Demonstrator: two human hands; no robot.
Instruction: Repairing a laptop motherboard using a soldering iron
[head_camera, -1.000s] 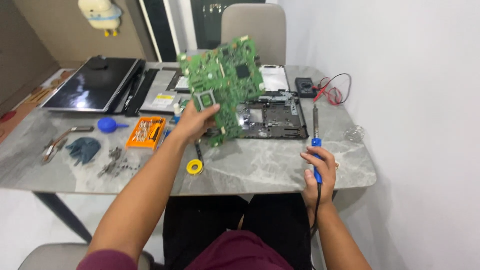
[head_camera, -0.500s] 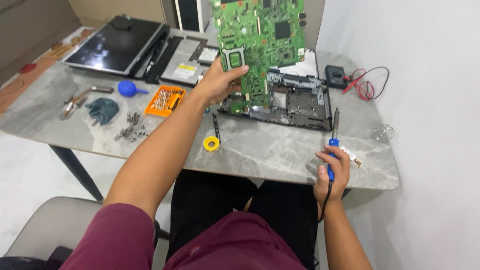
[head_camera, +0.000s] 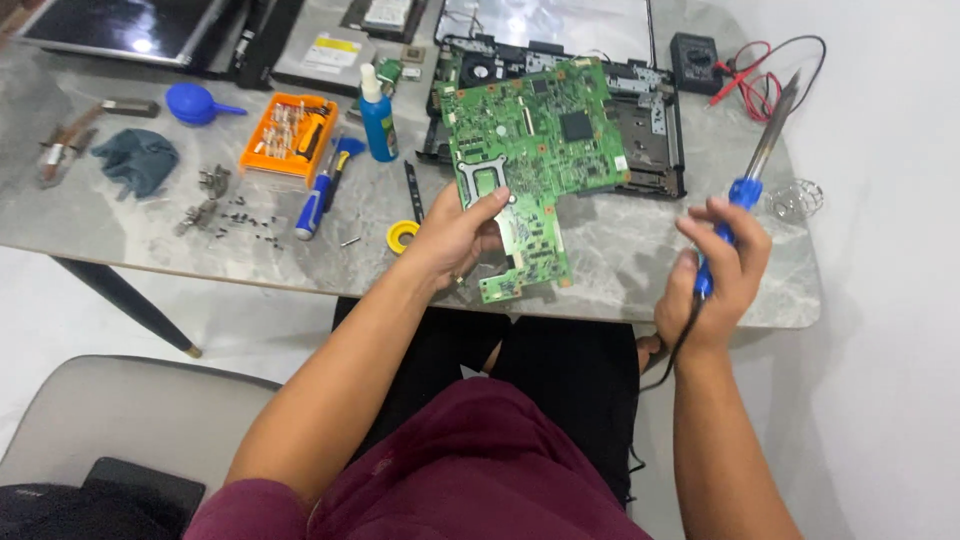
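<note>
Nearest the viewer, the left hand (head_camera: 455, 235) is seen clasped on the lower edge of a green circuit board (head_camera: 530, 150), thumb on the upper face, the board tilted over the grey marble table (head_camera: 620, 270). At about 3 o'clock from it, the right hand (head_camera: 720, 265) is closed round the blue handle of a soldering iron (head_camera: 752, 170), whose metal tip is pointed away toward 1 o'clock, well apart from the board. A yellow tape roll (head_camera: 402, 236) lies just beside the left hand at 9 o'clock. Farther off, an opened laptop base (head_camera: 655, 130) is partly covered by the board; a blue bottle (head_camera: 378, 118) and an orange screwdriver kit (head_camera: 290, 135) stand at 10 o'clock.

Risk, as judged: with the board gripped at one edge only, it may slip or flex, and the iron's cord, trailing off the table edge, may snag and swing the tip.

Compared with half a second earlier, the board is held lower and flatter, and the iron has been raised from the table.
</note>
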